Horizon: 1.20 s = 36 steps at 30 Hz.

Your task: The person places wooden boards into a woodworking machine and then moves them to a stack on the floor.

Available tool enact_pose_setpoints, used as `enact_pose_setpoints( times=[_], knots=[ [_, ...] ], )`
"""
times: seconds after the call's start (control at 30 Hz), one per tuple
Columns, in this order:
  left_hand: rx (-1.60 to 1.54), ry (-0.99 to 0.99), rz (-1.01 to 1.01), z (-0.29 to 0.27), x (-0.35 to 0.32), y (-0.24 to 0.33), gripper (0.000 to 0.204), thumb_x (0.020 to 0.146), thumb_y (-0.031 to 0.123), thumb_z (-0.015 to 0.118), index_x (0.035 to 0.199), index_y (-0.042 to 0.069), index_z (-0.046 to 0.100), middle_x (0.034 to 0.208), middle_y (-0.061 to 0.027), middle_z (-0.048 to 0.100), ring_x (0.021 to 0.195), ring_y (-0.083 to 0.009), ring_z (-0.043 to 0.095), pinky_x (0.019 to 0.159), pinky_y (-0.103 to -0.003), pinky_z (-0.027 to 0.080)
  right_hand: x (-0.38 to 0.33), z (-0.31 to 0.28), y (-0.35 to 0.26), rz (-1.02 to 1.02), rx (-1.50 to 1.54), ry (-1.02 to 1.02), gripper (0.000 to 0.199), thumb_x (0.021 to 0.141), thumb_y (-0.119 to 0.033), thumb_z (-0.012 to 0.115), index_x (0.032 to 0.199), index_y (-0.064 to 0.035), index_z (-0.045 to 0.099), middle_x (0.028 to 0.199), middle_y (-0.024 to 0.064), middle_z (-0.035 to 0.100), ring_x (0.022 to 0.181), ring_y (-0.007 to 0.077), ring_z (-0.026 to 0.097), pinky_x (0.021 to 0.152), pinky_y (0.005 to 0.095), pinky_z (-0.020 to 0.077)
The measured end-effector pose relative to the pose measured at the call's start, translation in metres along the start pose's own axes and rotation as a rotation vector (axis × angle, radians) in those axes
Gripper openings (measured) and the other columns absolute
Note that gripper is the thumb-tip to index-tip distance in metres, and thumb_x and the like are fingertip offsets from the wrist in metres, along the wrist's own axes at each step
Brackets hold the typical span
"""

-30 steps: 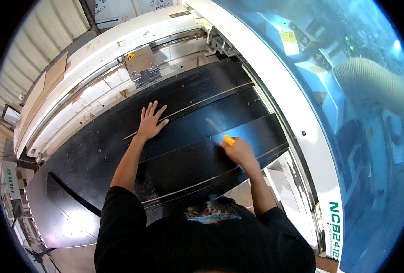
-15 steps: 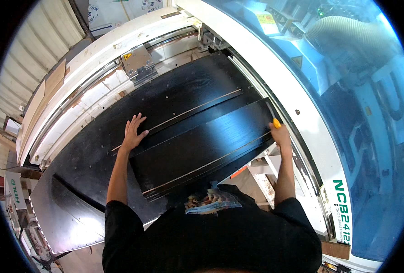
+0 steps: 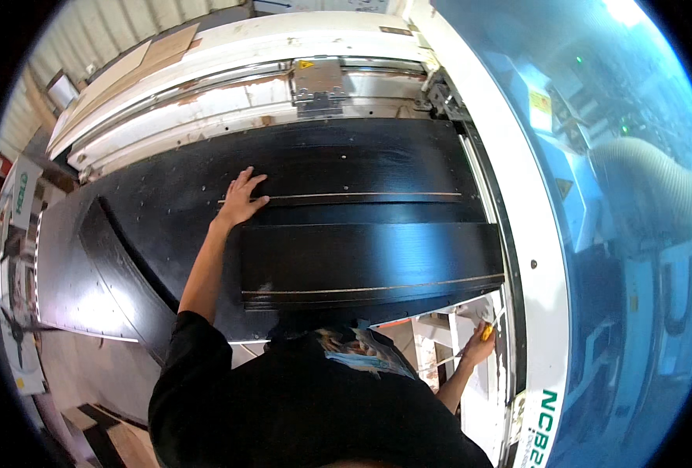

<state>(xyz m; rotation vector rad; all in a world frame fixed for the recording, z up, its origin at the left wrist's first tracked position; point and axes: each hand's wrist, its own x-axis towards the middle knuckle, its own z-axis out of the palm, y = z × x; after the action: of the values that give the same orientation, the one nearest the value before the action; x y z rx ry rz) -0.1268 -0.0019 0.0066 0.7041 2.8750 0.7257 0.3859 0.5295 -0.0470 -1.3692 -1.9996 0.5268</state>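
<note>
While a yellow-handled tool (image 3: 487, 331) is gripped in the right hand (image 3: 477, 349), just off the near-right corner of the black board (image 3: 369, 251), the left hand (image 3: 241, 201) is held spread and empty at the pale strip's (image 3: 361, 194) left end.

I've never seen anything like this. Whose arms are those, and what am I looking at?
There's no robot here: a person works with bare hands, and a camera on their head looks down. Its wide lens makes straight edges look curved.

The left hand is spread over a black surface; I can't tell how hard it presses. The right hand is below the near edge, holding a small yellow tool, mostly hidden by the fingers.

On the surface, a long black board lies close to the person, and a dark strip lies slanted at the left. On the right are a white frame and a see-through blue cover.
</note>
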Motion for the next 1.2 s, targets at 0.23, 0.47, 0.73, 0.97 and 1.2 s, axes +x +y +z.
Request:
enact_pose_setpoints(
  times=[0.23,0.47,0.73,0.97,1.2],
  knots=[
    [-0.125,0.177,-0.276,-0.008,-0.088,-0.082,0.075,0.093,0.049,0.068,0.156,0.018,0.041,0.166,-0.0186,0.026,0.156,-0.0377,0.018,0.123,-0.056,0.017,0.024,-0.048,-0.028,-0.026,-0.314,0.117,0.033,0.094,-0.036,0.074,0.107,-0.0047,0.072,0.093,0.0183,0.075,0.080,0.0369,0.073,0.070,0.0453,0.0563],
    [-0.037,0.152,-0.406,0.013,-0.090,-0.051,0.088,0.093,0.067,0.057,0.160,0.016,0.033,0.170,-0.0168,0.013,0.158,-0.0351,0.003,0.124,-0.056,-0.002,0.007,-0.029,0.022,-0.111,-0.114,0.134,0.044,0.100,-0.037,0.065,0.114,0.0047,0.067,0.106,0.0201,0.072,0.096,0.0374,0.069,0.084,0.0483,0.0541],
    [-0.087,0.168,-0.444,0.003,-0.093,-0.052,0.087,0.091,0.070,0.057,0.159,0.021,0.037,0.171,-0.0149,0.012,0.158,-0.0348,0.001,0.124,-0.056,-0.004,0.069,0.086,-0.242,-0.816,0.238,-0.090,0.019,0.092,-0.012,0.068,0.110,-0.0045,0.070,0.115,0.0209,0.068,0.111,0.0372,0.063,0.099,0.0470,0.0467],
    [-0.118,0.244,-0.359,0.019,-0.070,-0.039,0.078,0.093,0.068,0.056,0.155,0.022,0.046,0.169,-0.0143,0.021,0.158,-0.0354,0.008,0.124,-0.056,0.001,0.234,0.265,-0.239,-0.656,0.086,-0.438,0.087,0.089,-0.062,0.063,0.143,0.0045,0.049,0.143,0.0348,0.051,0.131,0.0479,0.051,0.111,0.0526,0.0402],
    [-0.557,0.333,-0.455,-0.005,-0.112,-0.035,0.072,0.100,0.057,0.055,0.151,0.008,0.049,0.162,-0.0129,0.038,0.152,-0.0285,0.028,0.124,-0.049,0.020,0.172,0.253,-0.325,-0.417,-0.373,-0.605,0.075,0.084,-0.050,0.077,0.127,0.0098,0.062,0.125,0.0349,0.063,0.119,0.0484,0.061,0.102,0.0535,0.0494]
  ],
)
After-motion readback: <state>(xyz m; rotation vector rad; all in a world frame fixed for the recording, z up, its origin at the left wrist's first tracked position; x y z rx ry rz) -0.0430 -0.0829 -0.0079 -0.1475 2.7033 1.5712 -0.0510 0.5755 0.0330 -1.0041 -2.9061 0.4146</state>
